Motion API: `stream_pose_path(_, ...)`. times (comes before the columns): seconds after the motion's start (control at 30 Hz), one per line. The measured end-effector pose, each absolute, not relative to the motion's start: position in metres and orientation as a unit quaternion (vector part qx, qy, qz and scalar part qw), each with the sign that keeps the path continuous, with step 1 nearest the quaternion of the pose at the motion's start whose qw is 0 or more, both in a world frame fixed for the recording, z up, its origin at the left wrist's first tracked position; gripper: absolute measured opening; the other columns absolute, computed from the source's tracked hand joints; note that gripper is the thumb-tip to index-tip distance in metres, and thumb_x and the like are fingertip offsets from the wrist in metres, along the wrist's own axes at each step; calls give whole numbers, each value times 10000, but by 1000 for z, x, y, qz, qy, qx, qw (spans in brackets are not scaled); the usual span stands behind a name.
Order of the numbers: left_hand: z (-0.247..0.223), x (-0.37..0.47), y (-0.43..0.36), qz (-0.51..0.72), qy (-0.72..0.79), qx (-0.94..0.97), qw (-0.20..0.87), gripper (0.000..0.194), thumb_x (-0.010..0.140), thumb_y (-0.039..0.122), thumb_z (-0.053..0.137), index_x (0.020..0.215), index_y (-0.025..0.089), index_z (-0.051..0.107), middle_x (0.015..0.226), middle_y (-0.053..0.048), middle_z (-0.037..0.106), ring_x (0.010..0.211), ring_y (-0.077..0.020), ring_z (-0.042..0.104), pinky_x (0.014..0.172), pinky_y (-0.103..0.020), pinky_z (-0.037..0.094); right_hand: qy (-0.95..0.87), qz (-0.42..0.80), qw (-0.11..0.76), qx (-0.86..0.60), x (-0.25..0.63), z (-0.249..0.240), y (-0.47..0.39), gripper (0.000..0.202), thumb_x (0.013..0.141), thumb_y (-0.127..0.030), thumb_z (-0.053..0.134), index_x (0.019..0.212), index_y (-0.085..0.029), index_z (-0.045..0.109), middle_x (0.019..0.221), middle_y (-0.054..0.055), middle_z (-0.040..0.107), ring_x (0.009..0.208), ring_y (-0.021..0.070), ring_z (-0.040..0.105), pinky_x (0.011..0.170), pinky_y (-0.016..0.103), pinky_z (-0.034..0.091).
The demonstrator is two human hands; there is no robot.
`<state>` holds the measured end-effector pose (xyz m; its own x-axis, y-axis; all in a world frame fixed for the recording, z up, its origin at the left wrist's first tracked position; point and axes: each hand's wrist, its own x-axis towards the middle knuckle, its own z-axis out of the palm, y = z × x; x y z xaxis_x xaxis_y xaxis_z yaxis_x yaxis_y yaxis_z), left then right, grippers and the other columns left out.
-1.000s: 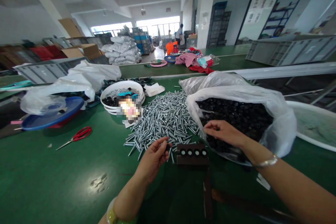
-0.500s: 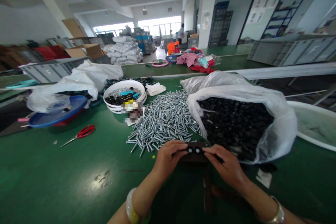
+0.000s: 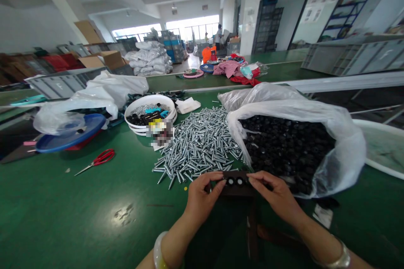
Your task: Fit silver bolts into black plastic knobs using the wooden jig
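Observation:
At the ends of a dark block-like fixture (image 3: pixel 237 192), close in front of me, both my hands have their fingers pinched. Two small round black parts with white centres (image 3: pixel 235 181) sit side by side on it, between my fingertips. My left hand (image 3: pixel 201 196) presses thumb and forefinger together at the block's left end. At the right end my right hand (image 3: pixel 279 197) does likewise. Whatever is between the fingertips is dark and too small to tell. A heap of silver screws (image 3: pixel 202 143) lies just beyond, beside a clear plastic bag (image 3: pixel 350 151) of black round parts (image 3: pixel 287 147).
Red-handled scissors (image 3: pixel 103 156) lie on the green table (image 3: pixel 78 206) at left. Behind them are a blue tray (image 3: pixel 59 143) and white tubs (image 3: pixel 131 113) with small parts. A white basin rim (image 3: pixel 386 168) is at far right. A wooden handle-like piece (image 3: pixel 277 235) lies below my right hand.
My view has shifted slightly. My left thumb has moved up nearer the round parts, and my right fingers have shifted a little at the block's right end.

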<state>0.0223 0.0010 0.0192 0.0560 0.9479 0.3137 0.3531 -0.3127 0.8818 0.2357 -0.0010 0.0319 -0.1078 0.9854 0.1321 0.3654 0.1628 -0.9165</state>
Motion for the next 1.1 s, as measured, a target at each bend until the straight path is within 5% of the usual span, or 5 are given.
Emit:
stream_pose_path(0.2,14,28,-1,506,507,580,388,129,703,262,673,797,176,684,1033,-77,623,831,-172,579,606,-235,442,-464,546,431,-548,223,33,-5,400,706,-506,596,939,-185,652,466,-73,390,387,58,289,362,188,185)
stream_pose_path(0.4,19,23,3,577,481,353,558,213,742,316,642,894,168,655,859,-18,579,522,-35,466,448,-135,404,-383,631,446,-506,231,38,-4,464,698,-421,655,1103,-208,583,460,-100,349,372,37,262,332,143,133)
stream_pose_path(0.6,36,-7,2,610,476,-39,633,231,918,203,333,888,97,537,760,-66,570,672,-125,624,584,-233,570,-163,624,611,-459,270,42,1,344,636,-110,636,963,-207,598,847,26,640,752,150,633,513,204,519)
stream_pose_path(0.73,44,-8,-18,602,471,-4,645,202,862,25,370,924,59,560,929,-128,618,826,-160,654,656,-212,583,-201,659,578,-438,271,47,-9,302,617,-76,665,905,-161,633,992,72,655,1027,211,585,855,277,503)
stream_pose_path(1.1,40,12,-32,511,509,471,508,204,810,314,555,932,161,613,770,-20,654,492,-63,525,482,-180,462,-582,385,479,-533,245,40,-19,258,794,-390,569,973,-204,571,962,76,660,887,205,632,798,366,501)
